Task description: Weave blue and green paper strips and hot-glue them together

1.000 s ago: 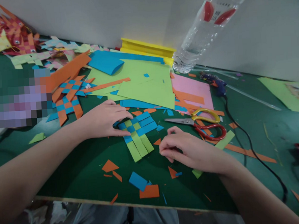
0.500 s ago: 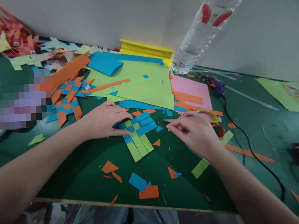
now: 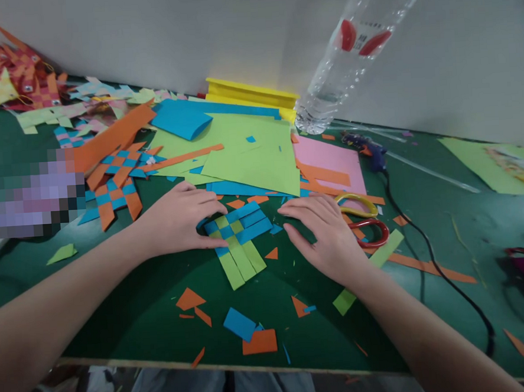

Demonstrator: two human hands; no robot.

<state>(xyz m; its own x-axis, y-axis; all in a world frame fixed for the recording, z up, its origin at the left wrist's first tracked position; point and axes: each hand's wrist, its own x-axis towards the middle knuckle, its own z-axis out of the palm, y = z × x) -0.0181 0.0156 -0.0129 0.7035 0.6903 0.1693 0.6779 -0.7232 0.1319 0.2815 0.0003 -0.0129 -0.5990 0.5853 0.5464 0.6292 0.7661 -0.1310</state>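
A small woven piece of blue and green paper strips [image 3: 239, 236] lies on the green table [image 3: 130, 298]. My left hand [image 3: 179, 219] rests on the woven piece's left edge, fingers curled down and pressing it flat. Just right of the weave, my right hand [image 3: 324, 230] lies flat on the table with its fingers stretched out, holding nothing. The hand covers the blades of a pair of scissors [image 3: 364, 219] with yellow and red handles, which lie beside it.
Sheets of green [image 3: 250, 149], blue [image 3: 181, 118], pink [image 3: 330, 156] and orange paper lie behind the hands. A clear plastic bottle [image 3: 338, 67] leans at the back. A glue gun [image 3: 370, 148] with a black cord [image 3: 430, 262] lies right. Paper scraps litter the front edge.
My right hand moved up and left from near the table's front, passed over the scissors, and now lies flat with fingers spread. My left hand stayed on the weave.
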